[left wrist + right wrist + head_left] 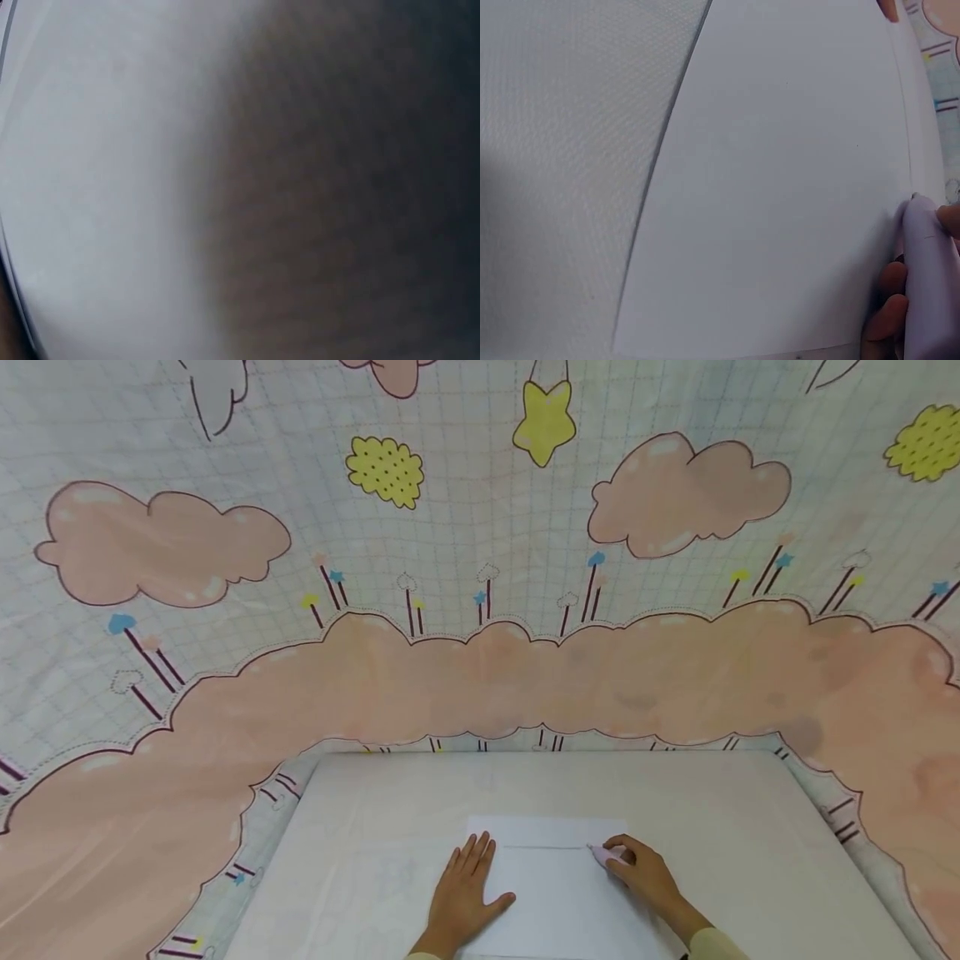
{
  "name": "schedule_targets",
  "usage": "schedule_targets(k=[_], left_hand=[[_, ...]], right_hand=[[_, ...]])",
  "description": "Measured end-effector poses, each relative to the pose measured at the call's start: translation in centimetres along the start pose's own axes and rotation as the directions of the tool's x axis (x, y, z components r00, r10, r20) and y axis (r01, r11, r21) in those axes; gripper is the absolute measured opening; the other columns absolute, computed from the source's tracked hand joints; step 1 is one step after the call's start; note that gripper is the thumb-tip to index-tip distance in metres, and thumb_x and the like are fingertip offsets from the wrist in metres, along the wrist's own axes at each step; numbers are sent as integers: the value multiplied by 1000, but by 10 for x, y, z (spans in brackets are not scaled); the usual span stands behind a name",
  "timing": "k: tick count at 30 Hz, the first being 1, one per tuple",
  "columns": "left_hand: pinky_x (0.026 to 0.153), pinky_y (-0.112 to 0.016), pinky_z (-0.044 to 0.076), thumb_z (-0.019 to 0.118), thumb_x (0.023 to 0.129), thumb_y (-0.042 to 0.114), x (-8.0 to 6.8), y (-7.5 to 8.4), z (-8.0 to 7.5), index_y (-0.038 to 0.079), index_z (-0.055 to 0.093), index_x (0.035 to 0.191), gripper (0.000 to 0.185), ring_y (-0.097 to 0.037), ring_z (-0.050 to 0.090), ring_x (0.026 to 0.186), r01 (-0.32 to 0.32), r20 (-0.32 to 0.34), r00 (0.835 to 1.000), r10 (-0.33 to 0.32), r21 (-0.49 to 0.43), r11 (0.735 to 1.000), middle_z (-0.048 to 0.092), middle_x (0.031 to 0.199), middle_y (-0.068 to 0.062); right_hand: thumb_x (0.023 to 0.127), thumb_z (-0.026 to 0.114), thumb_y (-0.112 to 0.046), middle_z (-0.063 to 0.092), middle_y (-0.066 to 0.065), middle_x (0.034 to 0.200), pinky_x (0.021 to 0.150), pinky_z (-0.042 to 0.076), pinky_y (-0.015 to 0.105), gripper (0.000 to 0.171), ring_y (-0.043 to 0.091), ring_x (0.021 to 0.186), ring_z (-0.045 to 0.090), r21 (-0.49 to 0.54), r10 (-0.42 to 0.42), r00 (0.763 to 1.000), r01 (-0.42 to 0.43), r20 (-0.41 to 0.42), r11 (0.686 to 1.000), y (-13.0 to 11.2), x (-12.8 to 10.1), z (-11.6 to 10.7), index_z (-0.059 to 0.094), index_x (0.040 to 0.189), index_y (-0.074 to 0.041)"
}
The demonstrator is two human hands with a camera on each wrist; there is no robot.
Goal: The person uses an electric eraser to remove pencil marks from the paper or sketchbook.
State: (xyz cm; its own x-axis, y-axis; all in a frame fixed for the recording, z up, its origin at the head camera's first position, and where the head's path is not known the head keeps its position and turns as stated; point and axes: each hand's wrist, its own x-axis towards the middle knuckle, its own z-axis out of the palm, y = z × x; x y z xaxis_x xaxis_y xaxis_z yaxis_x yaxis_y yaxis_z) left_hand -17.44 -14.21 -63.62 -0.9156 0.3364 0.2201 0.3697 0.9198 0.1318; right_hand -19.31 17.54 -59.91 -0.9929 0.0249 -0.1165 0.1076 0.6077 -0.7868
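The left hand (337, 195), a dark blur, borders a pale surface (90, 165).

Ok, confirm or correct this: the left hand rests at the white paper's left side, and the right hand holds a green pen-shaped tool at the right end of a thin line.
The colour is wrong: the pen-shaped tool in the right hand is pale purple, not green, as the right wrist view shows. The rest stands.

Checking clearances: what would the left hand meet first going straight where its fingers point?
No upright obstacle shows. The left hand would pass the far edge of the paper, cross white tabletop, then probably meet the patterned backdrop; depth there is unclear.
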Motion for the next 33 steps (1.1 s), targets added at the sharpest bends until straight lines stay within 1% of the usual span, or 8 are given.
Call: schedule_targets(k=[5, 8, 15, 17, 20, 24, 29, 33], left_hand=[[119, -41, 25, 36, 89, 77, 0, 0, 2, 13, 38, 152, 90, -23, 28, 148, 6, 8, 1000, -6, 13, 1000, 30, 161, 0], [119, -41, 25, 38, 89, 77, 1, -1, 1, 13, 38, 152, 90, -23, 28, 148, 6, 6, 1000, -6, 9, 1000, 30, 161, 0], [121, -43, 21, 36, 88, 78, 2, -1, 2, 15, 33, 154, 92, -21, 23, 150, 32, 78, 996, -31, -7, 999, 25, 163, 2], [121, -42, 20, 35, 88, 79, 1, -1, 3, 15, 33, 154, 92, -21, 22, 150, 36, 87, 996, -36, -5, 999, 24, 163, 2], [121, -42, 20, 37, 88, 78, 1, -2, 4, 15, 34, 154, 91, -21, 23, 150, 33, 74, 997, -33, 2, 999, 26, 163, 3], [120, -41, 20, 38, 88, 78, 1, -2, 4, 15, 36, 154, 90, -20, 24, 150, 24, 54, 998, -24, 7, 1000, 27, 162, 3], [121, -41, 20, 38, 88, 78, 1, -1, 2, 15, 35, 154, 91, -20, 24, 150, 24, 60, 998, -24, 0, 1000, 27, 162, 3], [120, -42, 22, 38, 88, 78, 1, -1, 2, 15, 36, 153, 91, -21, 25, 149, 22, 50, 999, -22, 2, 1000, 28, 162, 2]], right_hand=[[86, 72, -18, 49, -1, 76, 54, 32, 23, 23, 12, 64, 42, -14, 9, 1000, -9, 4, 1000, 0, 1, 0, 70, 108, -15], [86, 71, -18, 50, -1, 75, 53, 33, 22, 23, 12, 62, 44, -9, 18, 1000, -18, 13, 1000, -3, 1, -1, 70, 108, -15], [85, 72, -18, 48, -1, 72, 51, 31, 21, 23, 11, 58, 42, 3, 20, 999, -20, 34, 1000, -6, 0, -4, 71, 108, -13], [85, 72, -18, 48, -1, 71, 51, 31, 21, 24, 10, 57, 42, 16, 23, 999, -23, 48, 1000, -6, 0, -5, 71, 108, -12], [85, 72, -18, 47, -1, 70, 51, 31, 21, 23, 10, 56, 42, 27, 30, 998, -31, 56, 999, -7, -1, -5, 71, 108, -11], [85, 71, -16, 48, -1, 68, 50, 31, 21, 22, 10, 55, 42, 37, 33, 998, -35, 44, 999, -8, -1, -4, 71, 107, -11], [85, 71, -18, 47, -2, 67, 50, 31, 21, 22, 10, 54, 42, 35, 34, 998, -36, 45, 999, -6, -1, -3, 72, 107, -11], [86, 71, -19, 47, -2, 67, 50, 32, 21, 23, 10, 55, 42, 36, 36, 998, -38, 56, 999, -6, -1, -4, 72, 107, -12]])
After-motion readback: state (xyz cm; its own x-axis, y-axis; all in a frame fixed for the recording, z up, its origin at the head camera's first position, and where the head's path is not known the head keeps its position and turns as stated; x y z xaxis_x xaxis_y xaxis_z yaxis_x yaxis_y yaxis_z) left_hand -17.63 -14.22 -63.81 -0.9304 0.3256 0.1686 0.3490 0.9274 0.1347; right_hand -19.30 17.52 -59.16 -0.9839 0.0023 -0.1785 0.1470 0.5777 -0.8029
